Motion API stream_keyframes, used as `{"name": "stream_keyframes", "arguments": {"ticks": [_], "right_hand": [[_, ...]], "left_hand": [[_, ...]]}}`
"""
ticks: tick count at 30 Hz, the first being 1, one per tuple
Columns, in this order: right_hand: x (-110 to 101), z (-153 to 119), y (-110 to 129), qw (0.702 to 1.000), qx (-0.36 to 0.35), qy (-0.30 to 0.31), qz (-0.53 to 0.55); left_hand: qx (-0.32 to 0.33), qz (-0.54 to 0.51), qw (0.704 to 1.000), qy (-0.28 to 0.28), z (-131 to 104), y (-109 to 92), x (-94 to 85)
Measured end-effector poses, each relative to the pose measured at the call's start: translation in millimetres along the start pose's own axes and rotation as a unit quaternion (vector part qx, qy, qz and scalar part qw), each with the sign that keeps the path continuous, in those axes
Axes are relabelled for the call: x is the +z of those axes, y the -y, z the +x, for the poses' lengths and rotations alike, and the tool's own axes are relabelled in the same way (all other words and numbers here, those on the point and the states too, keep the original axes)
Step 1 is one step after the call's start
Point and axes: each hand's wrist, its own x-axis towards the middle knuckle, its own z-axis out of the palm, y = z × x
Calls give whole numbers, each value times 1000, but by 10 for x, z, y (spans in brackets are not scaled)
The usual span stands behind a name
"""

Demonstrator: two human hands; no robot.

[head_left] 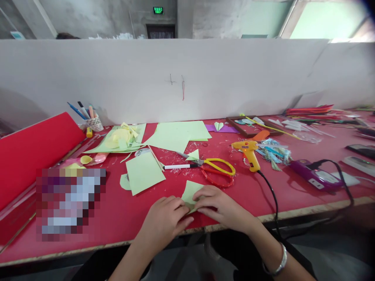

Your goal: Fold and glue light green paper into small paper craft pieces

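Near the table's front edge, a small piece of pale green paper (191, 190) lies between my two hands, its lower edge folded or creased under my fingers. My left hand (168, 214) pinches its lower left side, and my right hand (215, 203) grips its right side with bent fingers. Just beyond are scissors (220, 166) with yellow and red handles and a small green paper scrap (193, 155) on their blades. A white marker with a black cap (178, 166) lies beside them. Further left rests a larger green paper sheet (145, 173).
A yellow hot glue gun (248, 153) lies to the right, its black cord running over the front edge. A purple power strip (315, 175) is beyond it. Pens stand in a cup (95, 124) at the back left. A white partition (117, 78) borders the table's rear.
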Motion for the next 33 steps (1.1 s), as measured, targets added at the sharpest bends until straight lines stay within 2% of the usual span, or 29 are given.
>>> {"name": "stream_keyframes", "arguments": {"ticks": [6,22,33], "right_hand": [[24,70,21,999,22,24,-31],[237,249,9,979,101,-33,-172],[325,270,-33,971,121,-72,-193]], "left_hand": [[-62,-85,994,17,-10,70,-61],[-119,-221,968,10,-63,97,-45],[-138,-254,957,1,-59,139,-8]]}}
